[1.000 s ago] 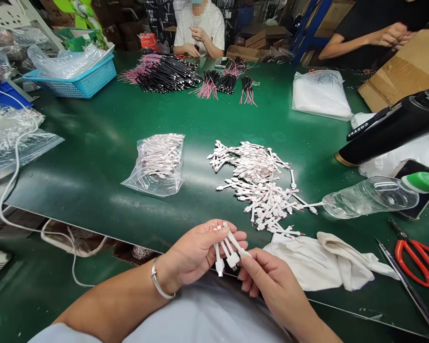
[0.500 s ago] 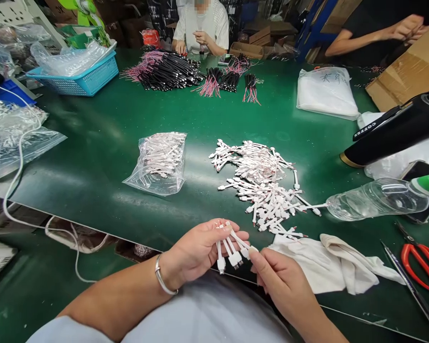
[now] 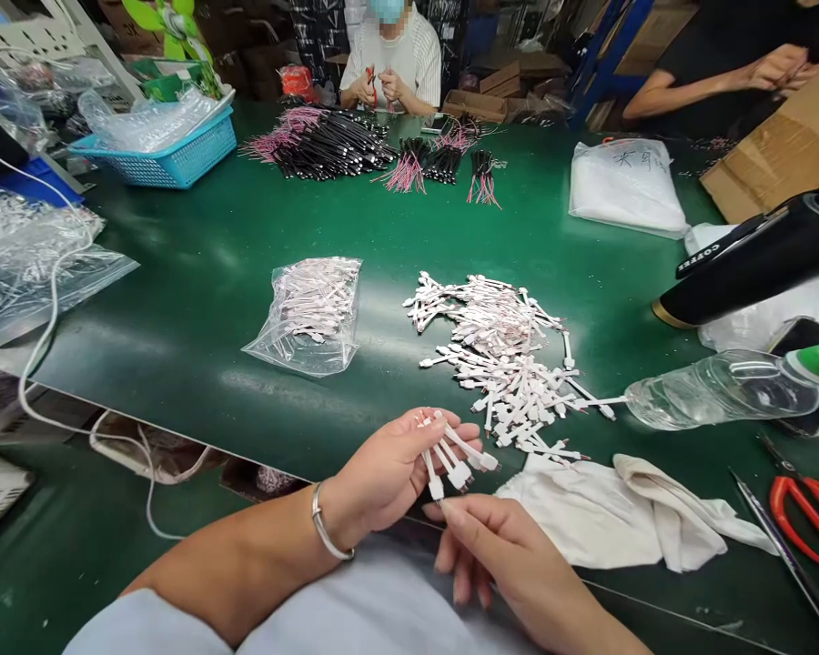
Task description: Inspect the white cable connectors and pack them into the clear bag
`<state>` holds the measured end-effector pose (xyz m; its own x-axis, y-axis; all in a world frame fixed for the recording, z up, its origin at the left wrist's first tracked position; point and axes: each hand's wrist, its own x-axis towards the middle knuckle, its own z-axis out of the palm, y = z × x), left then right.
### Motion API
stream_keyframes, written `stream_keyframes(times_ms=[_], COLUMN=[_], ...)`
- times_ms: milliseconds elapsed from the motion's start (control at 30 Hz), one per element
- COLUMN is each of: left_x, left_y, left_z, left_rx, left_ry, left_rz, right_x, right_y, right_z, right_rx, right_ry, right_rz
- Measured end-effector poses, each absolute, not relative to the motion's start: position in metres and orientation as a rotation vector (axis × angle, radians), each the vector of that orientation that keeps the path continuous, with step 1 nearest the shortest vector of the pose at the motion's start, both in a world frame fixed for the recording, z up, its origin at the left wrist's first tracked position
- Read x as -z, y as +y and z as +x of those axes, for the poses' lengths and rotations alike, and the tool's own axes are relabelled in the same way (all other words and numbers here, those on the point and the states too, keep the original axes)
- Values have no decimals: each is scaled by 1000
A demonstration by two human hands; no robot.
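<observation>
My left hand (image 3: 399, 468) is closed around several short white cables (image 3: 447, 459). Their ends are pinched under the thumb, and their flat white plugs fan out toward me. My right hand (image 3: 498, 555) is just below, with thumb and forefinger at the metal tip of the leftmost plug and the other fingers curled loosely. Beyond the hands lies a loose pile of similar white cables (image 3: 511, 364). A clear plastic bag (image 3: 318, 314) filled with such cables lies to the left of that pile.
On the right are a white cloth (image 3: 573, 514), red-handled scissors (image 3: 809, 514), tweezers (image 3: 778, 537), a water bottle (image 3: 716, 389) and a black flask (image 3: 757, 250). Black cables (image 3: 334, 146) and a blue basket (image 3: 170, 159) stand at the back. Two co-workers sit across the table.
My right hand has moved left and down, from the rightmost plug of the bunch to the leftmost one. The left hand keeps its cables. The co-worker opposite now holds a red-handled tool.
</observation>
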<state>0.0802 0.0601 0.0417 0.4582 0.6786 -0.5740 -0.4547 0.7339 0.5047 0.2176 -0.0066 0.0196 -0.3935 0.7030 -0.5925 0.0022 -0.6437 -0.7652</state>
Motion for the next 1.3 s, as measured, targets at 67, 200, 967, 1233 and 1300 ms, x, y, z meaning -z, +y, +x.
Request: stream_keyframes(times_ms=[67, 200, 967, 1233, 1300], left_x=[-41, -43, -50, -50, -46], left_y=[59, 57, 61, 57, 55], left_z=[81, 81, 72, 65, 63], left_rx=[-720, -725, -585, -301, -366], left_ry=[803, 754, 872, 519, 446], left_rz=[268, 225, 1355, 2100, 2087], right_x=[-16, -11, -27, -18, -17], right_y=[-6, -5, -4, 4, 3], right_z=[212, 207, 214, 215, 215], right_rx=[-2187, -2290, -2322, -2292, -2271], right_ry=[-782, -593, -570, -498, -496], right_rz=[-1284, -1165, -841, -641, -687])
